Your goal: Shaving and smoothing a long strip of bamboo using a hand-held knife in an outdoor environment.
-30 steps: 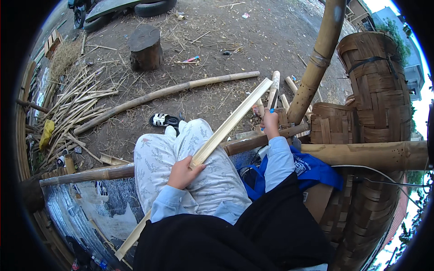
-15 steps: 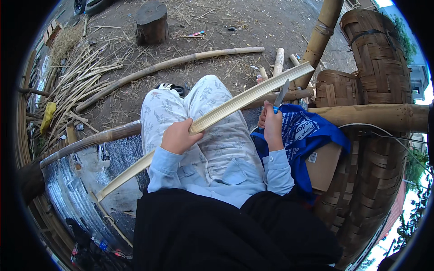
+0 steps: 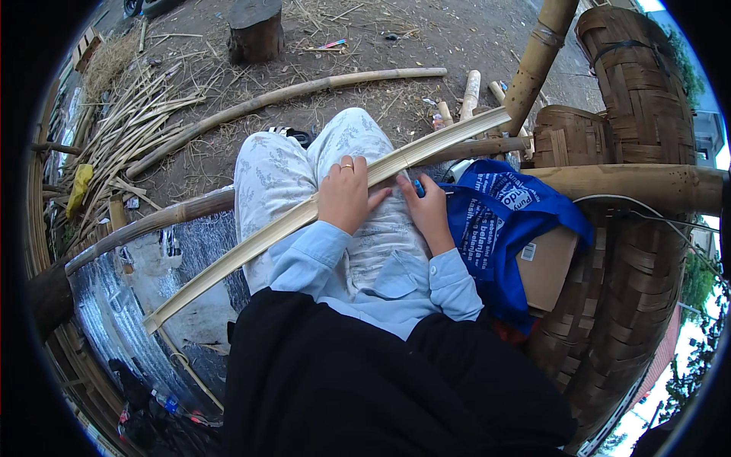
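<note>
Clock: read from the sitter's lap, twelve straight ahead.
Bamboo strip: the pale bamboo strip [image 3: 251, 251] slants over the patterned trousers [image 3: 270, 179], one end toward eight o'clock, the other toward two.
Left hand: the left hand [image 3: 346, 194] lies over the strip near its middle, gripping it, thumb out toward three o'clock.
Right hand: the right hand [image 3: 428, 209] is closed round a knife [image 3: 419, 187], blue handle showing, close by the strip's near edge; I can't make out how the blade sits.
Blue bag: the printed blue bag [image 3: 487, 221] sits near that hand at three o'clock, a cardboard box [image 3: 548, 266] against it toward four.
Woven baskets: tall brown woven baskets [image 3: 643, 91] at two o'clock.
Ground: a tree stump [image 3: 255, 38] at eleven, split sticks [image 3: 145, 114] heaped at ten.
</note>
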Tool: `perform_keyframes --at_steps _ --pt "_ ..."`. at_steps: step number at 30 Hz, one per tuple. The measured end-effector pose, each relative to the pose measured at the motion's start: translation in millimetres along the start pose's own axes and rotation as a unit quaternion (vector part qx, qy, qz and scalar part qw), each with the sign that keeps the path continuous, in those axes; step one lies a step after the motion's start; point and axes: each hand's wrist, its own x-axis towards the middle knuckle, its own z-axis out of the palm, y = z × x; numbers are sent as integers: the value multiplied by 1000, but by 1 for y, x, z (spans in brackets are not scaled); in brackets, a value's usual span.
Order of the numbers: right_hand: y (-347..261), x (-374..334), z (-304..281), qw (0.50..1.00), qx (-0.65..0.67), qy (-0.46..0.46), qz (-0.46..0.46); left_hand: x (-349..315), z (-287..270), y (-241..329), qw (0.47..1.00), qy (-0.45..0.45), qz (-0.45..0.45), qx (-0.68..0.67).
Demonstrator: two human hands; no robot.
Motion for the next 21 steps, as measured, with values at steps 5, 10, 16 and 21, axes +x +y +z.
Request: perform_keyframes --at_steps 5,10,16,21 --pt "3 -4 -1 989 76 1 -126 0 10 -1 999 -9 4 32" --pt "11 0 -5 986 41 -2 -162 6 16 -7 1000 6 16 3" --pt "15 9 -9 999 -13 -34 -32 9 15 -8 1000 -11 -7 -4" --pt "15 11 -9 993 -36 -97 -58 14 14 -6 999 -36 -26 3"
